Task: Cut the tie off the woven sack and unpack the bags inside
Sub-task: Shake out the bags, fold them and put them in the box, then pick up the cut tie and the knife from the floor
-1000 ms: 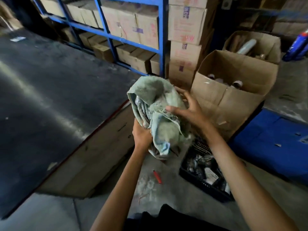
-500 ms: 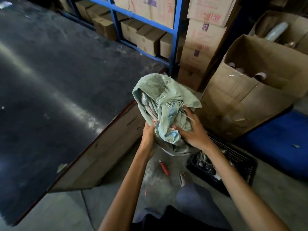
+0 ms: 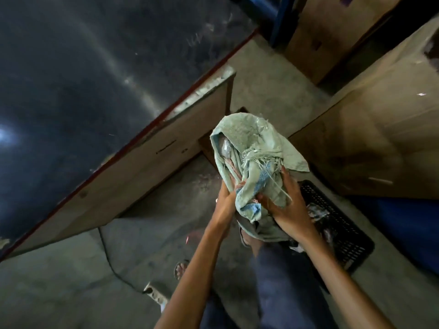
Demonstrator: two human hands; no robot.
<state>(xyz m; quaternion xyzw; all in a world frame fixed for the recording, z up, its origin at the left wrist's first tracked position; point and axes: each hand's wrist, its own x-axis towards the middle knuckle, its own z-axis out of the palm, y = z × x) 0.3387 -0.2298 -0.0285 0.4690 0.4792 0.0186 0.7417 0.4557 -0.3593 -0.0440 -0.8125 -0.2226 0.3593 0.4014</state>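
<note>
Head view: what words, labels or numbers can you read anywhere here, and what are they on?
No text here can be read.
Sack: blue printing, too crumpled and blurred to read.
Table side: a small dark marking, too blurred to read.
Carton: a purple label at the top edge, cut off and too blurred to read.

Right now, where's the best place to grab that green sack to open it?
Probably the frayed edge of the woven sack, pinched from above: it stands up loose and bunched, while the left hand and right hand grip the lower folds.
</note>
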